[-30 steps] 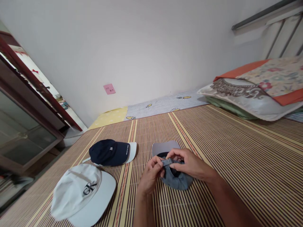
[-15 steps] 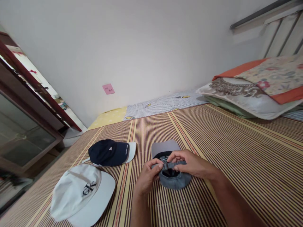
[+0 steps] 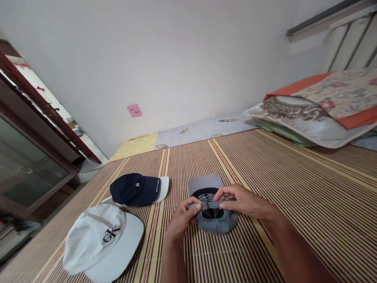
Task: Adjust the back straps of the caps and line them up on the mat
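A grey-blue cap [image 3: 216,224] lies on the striped mat [image 3: 294,196] with its back towards me and its grey brim [image 3: 205,182] pointing away. My left hand [image 3: 182,218] pinches the left end of the cap's rear strap. Fingers of my right hand [image 3: 243,201] pinch the strap's right end, just above the rear opening. To the left lie a navy cap [image 3: 134,190] with a pale brim and, nearer to me, a white cap [image 3: 98,241] with a black logo.
Stacked pillows [image 3: 312,114] lie at the far right by a metal bed rail [image 3: 324,15]. A patterned sheet [image 3: 203,129] runs along the wall, which carries a pink note [image 3: 134,110]. A dark wooden cabinet with glass [image 3: 26,157] stands at the left.
Both hands have spread slightly along the strap and lowered it towards the mat; the cap's back now lies flatter, and the rear opening shows more clearly.
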`<state>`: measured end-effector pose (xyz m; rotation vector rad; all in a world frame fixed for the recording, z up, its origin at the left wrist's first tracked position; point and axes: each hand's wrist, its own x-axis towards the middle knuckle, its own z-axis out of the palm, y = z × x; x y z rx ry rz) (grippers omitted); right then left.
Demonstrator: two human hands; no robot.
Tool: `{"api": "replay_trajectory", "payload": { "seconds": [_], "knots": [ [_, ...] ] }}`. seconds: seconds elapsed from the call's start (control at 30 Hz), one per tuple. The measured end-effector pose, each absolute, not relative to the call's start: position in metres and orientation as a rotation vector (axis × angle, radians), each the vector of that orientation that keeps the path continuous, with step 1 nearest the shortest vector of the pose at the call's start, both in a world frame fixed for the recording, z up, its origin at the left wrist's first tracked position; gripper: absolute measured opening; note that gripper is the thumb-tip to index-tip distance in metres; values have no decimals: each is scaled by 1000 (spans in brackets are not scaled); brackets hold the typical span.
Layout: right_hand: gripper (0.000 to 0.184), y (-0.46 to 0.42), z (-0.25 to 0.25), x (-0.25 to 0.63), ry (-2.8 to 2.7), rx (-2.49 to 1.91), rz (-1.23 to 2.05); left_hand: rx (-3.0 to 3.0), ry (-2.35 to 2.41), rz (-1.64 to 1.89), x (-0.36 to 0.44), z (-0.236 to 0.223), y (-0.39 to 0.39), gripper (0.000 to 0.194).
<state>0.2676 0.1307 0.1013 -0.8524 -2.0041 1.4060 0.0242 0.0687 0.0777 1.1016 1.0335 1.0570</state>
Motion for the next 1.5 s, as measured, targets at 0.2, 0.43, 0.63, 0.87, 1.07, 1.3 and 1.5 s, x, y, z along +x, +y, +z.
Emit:
{"api": "replay_trajectory", "payload": {
  "seconds": [0.2,0.43,0.63,0.87,1.07,1.3,1.5],
  "knots": [
    [14,133,99,271,-2035,-864,1425,1127,989,1116,23,75,70,37],
    [35,118,115,242,-2013,-797,1294,1119,863,1217,34,73,73,38],
    [17,114,113,230,-2007,-855,1195,1126,909,1261,37,77,74,38],
    [20,118,110,235,-2050,-880,1090,1113,935,1302,38,78,74,37],
    [16,118,110,233,-2059,-866,1058,1148,995,1264,39,80,73,37],
    [19,114,117,233,-2060,-817,1046,1161,983,1233,41,79,74,38],
    [18,112,120,233,-2043,-847,1059,1175,982,1300,42,80,75,38]
  ]
}}
